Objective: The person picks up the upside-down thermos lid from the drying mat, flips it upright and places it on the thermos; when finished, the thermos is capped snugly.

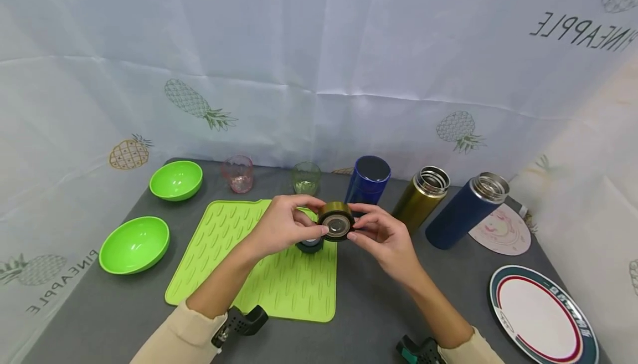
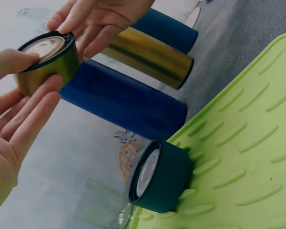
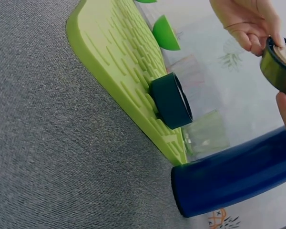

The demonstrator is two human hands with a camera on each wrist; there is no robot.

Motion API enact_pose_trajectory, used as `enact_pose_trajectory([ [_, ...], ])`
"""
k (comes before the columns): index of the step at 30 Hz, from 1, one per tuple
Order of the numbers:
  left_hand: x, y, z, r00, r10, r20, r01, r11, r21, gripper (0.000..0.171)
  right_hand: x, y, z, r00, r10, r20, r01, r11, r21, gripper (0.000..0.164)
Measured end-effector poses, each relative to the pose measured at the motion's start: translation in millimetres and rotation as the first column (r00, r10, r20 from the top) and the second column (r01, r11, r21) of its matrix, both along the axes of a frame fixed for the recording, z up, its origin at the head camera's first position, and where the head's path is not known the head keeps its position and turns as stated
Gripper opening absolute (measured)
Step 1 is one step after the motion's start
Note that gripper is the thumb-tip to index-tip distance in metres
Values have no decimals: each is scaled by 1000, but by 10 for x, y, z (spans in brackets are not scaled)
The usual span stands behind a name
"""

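Note:
Above the mat, a gold bottle lid is held between both hands, its dark-rimmed underside with a round metallic centre facing the head camera. My left hand grips it from the left, thumb across the underside and fingers beneath the gold side in the left wrist view. From the right, my right hand pinches its edge with the fingertips. A dark teal lid lies on the green mat, partly hidden behind the left hand in the head view. The gold bottle stands uncapped behind the right hand.
A shiny blue tumbler and an uncapped dark blue bottle flank the gold bottle. Two green bowls stand left; a pink glass and a green glass stand behind the mat. A rimmed plate and pink disc lie right.

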State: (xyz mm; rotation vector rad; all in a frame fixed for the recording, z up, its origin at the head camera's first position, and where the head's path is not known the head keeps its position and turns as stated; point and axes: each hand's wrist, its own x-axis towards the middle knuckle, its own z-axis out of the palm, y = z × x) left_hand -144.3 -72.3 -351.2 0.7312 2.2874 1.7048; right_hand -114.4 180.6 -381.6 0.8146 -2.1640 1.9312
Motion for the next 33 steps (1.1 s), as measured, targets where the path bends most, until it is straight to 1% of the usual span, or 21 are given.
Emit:
enact_pose_trajectory([
  [3, 6, 1, -7, 998, 13, -58, -12, 1000, 21, 43, -6, 10, 18, 1000, 2, 26, -1, 1000, -10, 26],
  [7, -10, 17, -6, 991, 7, -135, -1, 999, 41, 38, -22, 37, 33, 1000, 4, 28, -3, 1000, -14, 41],
  [11, -12, 29, 0, 983, -1, -184, 12, 998, 61, 36, -29, 58, 28, 999, -9, 39, 8, 999, 31, 45],
  [14, -10, 28, 1, 979, 4, -203, 12, 997, 78, 36, -35, 57, 20, 998, 1, 67, -5, 998, 59, 45],
  [19, -9, 26, -13, 971, 17, -236, 5, 996, 94, 37, -48, 46, 15, 992, 63, 107, -68, 997, 42, 47],
  [23, -10, 30, -22, 959, 40, -282, -22, 998, 65, 37, -59, 41, 4, 992, 98, 80, -102, 994, 47, 48],
  [25, -13, 31, -24, 955, 45, -294, -31, 998, 54, 36, -64, 39, 0, 992, 108, 64, -111, 993, 49, 48],
  [28, -15, 34, -19, 956, 44, -291, -30, 998, 54, 35, -68, 36, -4, 992, 116, 53, -119, 992, 44, 48],
  [33, -19, 29, 0, 962, 20, -274, -3, 998, 62, 35, -64, 27, -1, 994, 107, 27, -109, 993, 47, 48],
])
